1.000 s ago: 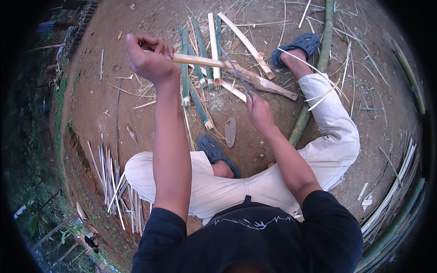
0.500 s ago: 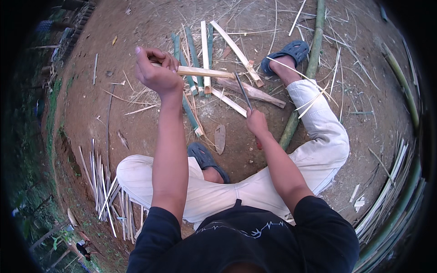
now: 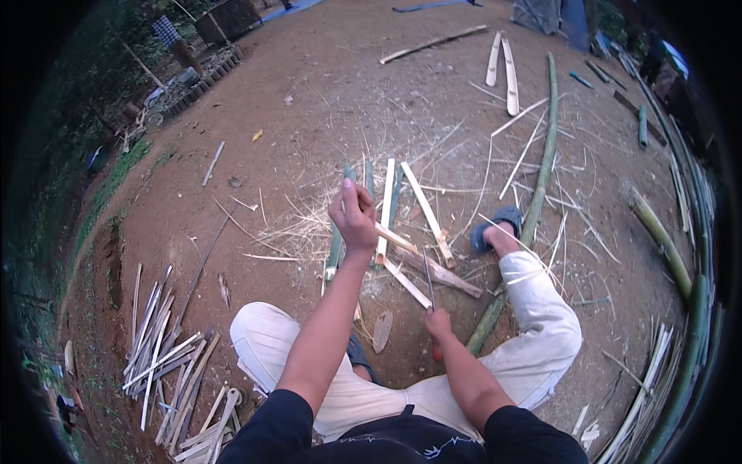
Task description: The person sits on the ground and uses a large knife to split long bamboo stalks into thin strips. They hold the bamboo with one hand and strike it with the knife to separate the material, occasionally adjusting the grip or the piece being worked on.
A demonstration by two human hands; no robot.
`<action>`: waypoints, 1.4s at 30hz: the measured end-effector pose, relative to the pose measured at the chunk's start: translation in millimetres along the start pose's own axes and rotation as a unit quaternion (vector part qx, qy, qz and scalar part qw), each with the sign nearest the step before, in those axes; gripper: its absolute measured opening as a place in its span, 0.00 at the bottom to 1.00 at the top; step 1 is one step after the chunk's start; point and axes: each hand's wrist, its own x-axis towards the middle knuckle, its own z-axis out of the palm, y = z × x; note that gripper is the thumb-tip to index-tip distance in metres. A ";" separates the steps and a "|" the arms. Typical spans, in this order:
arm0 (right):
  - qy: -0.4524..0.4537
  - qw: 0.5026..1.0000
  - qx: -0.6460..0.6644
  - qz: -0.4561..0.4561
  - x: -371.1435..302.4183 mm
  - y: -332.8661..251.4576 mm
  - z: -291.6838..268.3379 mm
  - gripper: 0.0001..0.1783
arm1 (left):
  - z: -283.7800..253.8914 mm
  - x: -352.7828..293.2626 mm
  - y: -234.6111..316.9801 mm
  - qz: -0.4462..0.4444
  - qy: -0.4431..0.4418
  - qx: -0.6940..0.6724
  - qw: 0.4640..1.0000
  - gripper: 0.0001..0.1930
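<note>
My left hand [image 3: 355, 216] is closed round a pale split bamboo strip [image 3: 396, 237], which slants down toward the right. In my right hand [image 3: 439, 323] is a knife [image 3: 429, 282] with a thin dark blade and a red handle end showing below the fist. The blade points away from me, its upper part at the strip's right end; whether it bites into the strip I cannot tell. Behind and below them lies a worn wooden block [image 3: 440, 272]. Pale bamboo pieces [image 3: 386, 209] and green-skinned ones [image 3: 334, 251] lie beside my left hand.
A long green bamboo pole [image 3: 542, 178] runs past my sandalled foot [image 3: 495, 226]. Bundles of thin strips [image 3: 158, 348] lie at my left, more strips [image 3: 638, 402] and thick poles [image 3: 699, 325] at my right. Shavings [image 3: 297, 232] litter the dirt. Two split bamboo halves [image 3: 510, 77] lie farther off.
The view has tilted up, showing more ground ahead. My left hand has come nearer my right with the strip, which now looks shorter. Both hands keep their hold.
</note>
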 end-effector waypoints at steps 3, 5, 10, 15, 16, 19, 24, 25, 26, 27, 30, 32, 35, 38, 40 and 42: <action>0.008 1.000 -0.015 -0.001 -21.0 -28.5 -8.5 0.25 | -2.5 1.0 1.7 -0.037 -0.032 -0.026 0.998 0.25; 0.066 0.998 -0.002 -0.018 -30.2 -38.6 -13.7 0.24 | 9.2 4.9 12.1 -0.053 -0.044 -0.060 0.996 0.24; 0.041 0.999 0.030 -0.016 -44.0 -59.7 4.0 0.25 | 2.0 35.9 -6.7 -0.039 -0.054 -0.021 0.998 0.24; 0.046 0.997 0.056 0.002 -52.3 -60.2 38.5 0.31 | -5.9 63.9 -1.6 -0.104 -0.077 -0.066 0.989 0.24; 0.049 0.997 0.056 0.007 -52.7 -60.6 40.0 0.32 | -6.3 66.4 -5.1 -0.098 -0.085 -0.065 0.989 0.24; 0.044 0.998 0.043 0.020 -57.1 -69.1 40.6 0.33 | -15.8 67.9 -12.7 -0.116 -0.082 -0.068 0.988 0.24; 0.038 0.996 0.041 0.071 -52.4 -78.2 50.4 0.36 | -12.8 56.3 -8.8 -0.026 -0.105 0.129 0.986 0.26; 0.037 0.996 0.037 0.066 -49.9 -80.1 52.8 0.37 | -13.7 53.7 -9.3 0.005 -0.095 0.170 0.981 0.27; 0.031 0.997 0.031 0.066 -50.8 -78.2 57.6 0.38 | -21.3 56.8 -15.6 -0.016 -0.098 0.117 0.988 0.26; 0.031 0.996 0.033 0.073 -50.2 -74.0 62.1 0.38 | -23.5 59.3 -10.3 -0.056 -0.112 0.078 0.989 0.26; 0.092 0.993 0.049 0.051 -55.1 -65.4 65.9 0.35 | -33.8 70.9 5.1 -0.125 -0.135 -0.016 0.983 0.25; 0.080 0.993 0.061 0.068 -60.7 -70.9 56.1 0.33 | -38.3 74.4 8.7 -0.112 -0.130 -0.051 0.984 0.23; 0.112 0.987 0.070 0.091 -61.8 -75.3 46.3 0.28 | -41.3 81.3 22.3 -0.091 -0.134 -0.123 0.979 0.23; 0.129 0.979 0.120 0.107 -63.8 -85.7 29.5 0.22 | -33.0 80.4 23.9 -0.090 -0.120 -0.144 0.978 0.23; 0.157 0.974 0.134 0.094 -63.7 -78.7 33.0 0.21 | -30.4 77.1 17.8 -0.077 -0.126 -0.122 0.982 0.24; 0.156 0.975 0.131 0.093 -65.6 -78.9 32.8 0.21 | -24.7 77.0 12.5 -0.060 -0.135 -0.098 0.984 0.24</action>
